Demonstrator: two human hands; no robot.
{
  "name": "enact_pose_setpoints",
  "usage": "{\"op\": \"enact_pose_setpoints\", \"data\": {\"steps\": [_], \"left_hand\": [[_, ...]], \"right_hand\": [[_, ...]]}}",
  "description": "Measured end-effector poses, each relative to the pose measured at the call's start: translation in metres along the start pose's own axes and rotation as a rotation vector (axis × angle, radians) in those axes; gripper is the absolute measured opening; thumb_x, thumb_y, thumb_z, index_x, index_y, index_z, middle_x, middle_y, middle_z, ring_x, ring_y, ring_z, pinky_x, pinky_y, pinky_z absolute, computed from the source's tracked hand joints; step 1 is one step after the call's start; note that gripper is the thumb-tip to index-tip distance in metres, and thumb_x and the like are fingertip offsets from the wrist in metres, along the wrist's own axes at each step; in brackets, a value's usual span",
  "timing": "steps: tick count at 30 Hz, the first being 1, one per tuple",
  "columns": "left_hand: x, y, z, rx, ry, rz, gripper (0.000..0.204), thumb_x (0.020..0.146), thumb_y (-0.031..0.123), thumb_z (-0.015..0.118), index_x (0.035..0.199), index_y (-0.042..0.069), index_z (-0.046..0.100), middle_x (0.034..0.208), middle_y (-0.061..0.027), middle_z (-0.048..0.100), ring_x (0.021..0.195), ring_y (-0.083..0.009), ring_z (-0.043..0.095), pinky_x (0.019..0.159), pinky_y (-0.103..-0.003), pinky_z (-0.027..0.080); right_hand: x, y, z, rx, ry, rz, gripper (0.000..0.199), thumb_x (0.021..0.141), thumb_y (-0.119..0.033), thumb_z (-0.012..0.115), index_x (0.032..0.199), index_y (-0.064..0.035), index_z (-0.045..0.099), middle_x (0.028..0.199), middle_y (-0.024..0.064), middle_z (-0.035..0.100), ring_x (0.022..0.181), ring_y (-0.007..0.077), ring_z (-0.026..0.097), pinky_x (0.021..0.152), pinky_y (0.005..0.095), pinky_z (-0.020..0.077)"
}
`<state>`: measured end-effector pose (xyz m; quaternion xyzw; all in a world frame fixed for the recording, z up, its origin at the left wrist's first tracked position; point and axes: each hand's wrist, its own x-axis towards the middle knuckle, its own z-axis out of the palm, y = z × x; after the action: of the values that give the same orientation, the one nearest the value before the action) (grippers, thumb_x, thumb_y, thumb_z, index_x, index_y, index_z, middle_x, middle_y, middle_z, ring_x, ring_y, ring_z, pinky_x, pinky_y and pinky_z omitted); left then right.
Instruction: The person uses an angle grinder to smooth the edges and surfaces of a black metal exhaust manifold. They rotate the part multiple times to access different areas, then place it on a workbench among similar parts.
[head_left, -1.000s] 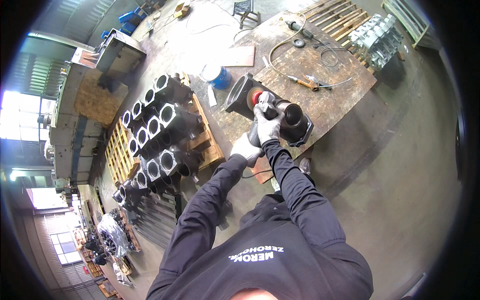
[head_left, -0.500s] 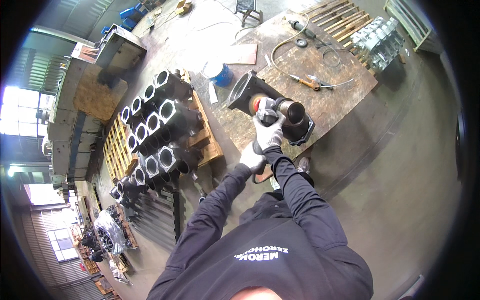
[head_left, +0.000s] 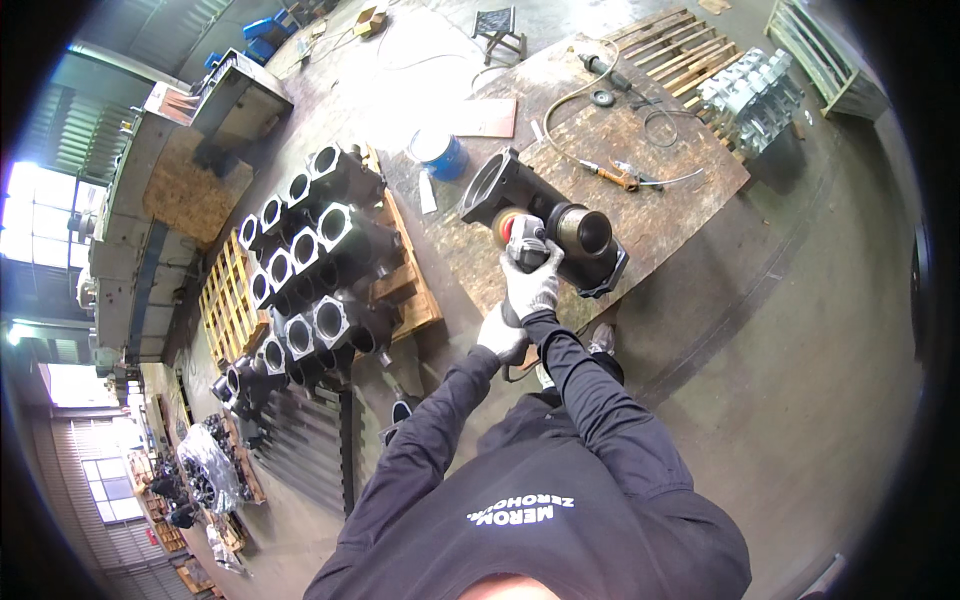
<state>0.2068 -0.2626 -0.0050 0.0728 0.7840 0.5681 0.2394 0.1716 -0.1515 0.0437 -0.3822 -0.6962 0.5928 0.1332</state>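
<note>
Workshop tabletop [head_left: 690, 190]: the angle grinder [head_left: 522, 243], clasped by the right hand [head_left: 532, 287] at its head and the left hand [head_left: 500, 333] at its rear, has been kept against the dark cast housing [head_left: 545, 225] just ahead, so grinding is judged ongoing.

— What is being gripped?
— An angle grinder [head_left: 522, 243] with an orange disc is pressed against a black flanged casting [head_left: 545, 220], laid on its side near the workbench's [head_left: 660, 200] front edge.
</note>
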Motion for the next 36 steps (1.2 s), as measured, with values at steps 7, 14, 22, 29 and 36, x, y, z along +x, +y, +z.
{"op": "enact_pose_setpoints", "data": {"steps": [7,14,22,29,36], "left_hand": [[0.019,-0.007,-0.006,0.129,-0.015,-0.174,0.068,0.064,0.027,0.082,0.119,-0.004,0.057,0.11,-0.0224,0.068,0.105,-0.0321,0.066,0.092,-0.039,0.05],[-0.008,0.001,0.005,0.006,-0.016,-0.193,0.073,0.066,0.027,0.081,0.128,-0.001,0.055,0.119,-0.0193,0.067,0.113,-0.0298,0.063,0.1,-0.037,0.047],[-0.006,-0.002,0.002,0.012,0.036,-0.135,0.067,0.068,0.026,0.08,0.123,-0.004,0.054,0.116,-0.0216,0.066,0.108,-0.0283,0.064,0.094,-0.037,0.049],[-0.008,-0.013,0.002,0.033,0.05,-0.109,0.065,0.069,0.027,0.08,0.122,-0.003,0.056,0.111,-0.0197,0.068,0.103,-0.0273,0.065,0.092,-0.037,0.05],[0.032,0.043,0.004,-0.083,0.091,-0.182,0.048,0.073,0.006,0.065,0.12,-0.003,0.055,0.096,-0.0125,0.068,0.083,-0.0201,0.065,0.074,-0.033,0.052]], "right_hand": [[0.017,0.007,0.005,0.148,0.032,-0.031,0.082,0.074,-0.038,0.086,0.136,-0.0115,0.038,0.118,0.027,0.063,0.107,0.0411,0.066,0.09,0.0485,0.0525],[0.002,0.021,-0.007,0.041,0.04,0.021,0.084,0.073,-0.039,0.086,0.137,-0.0148,0.037,0.112,0.0266,0.066,0.102,0.0426,0.068,0.087,0.0505,0.0535],[0.002,0.01,-0.004,0.038,-0.041,-0.011,0.084,0.075,-0.041,0.084,0.138,-0.017,0.034,0.111,0.0259,0.067,0.102,0.0439,0.068,0.086,0.0504,0.0533],[-0.002,-0.004,-0.013,-0.039,-0.058,0.057,0.083,0.075,-0.043,0.083,0.137,-0.0199,0.034,0.109,0.0275,0.068,0.099,0.047,0.068,0.085,0.0529,0.053],[0.041,-0.038,-0.005,-0.068,-0.071,-0.102,0.089,0.073,-0.046,0.084,0.138,-0.0142,0.033,0.108,0.0278,0.068,0.099,0.044,0.068,0.085,0.0484,0.054]]}}
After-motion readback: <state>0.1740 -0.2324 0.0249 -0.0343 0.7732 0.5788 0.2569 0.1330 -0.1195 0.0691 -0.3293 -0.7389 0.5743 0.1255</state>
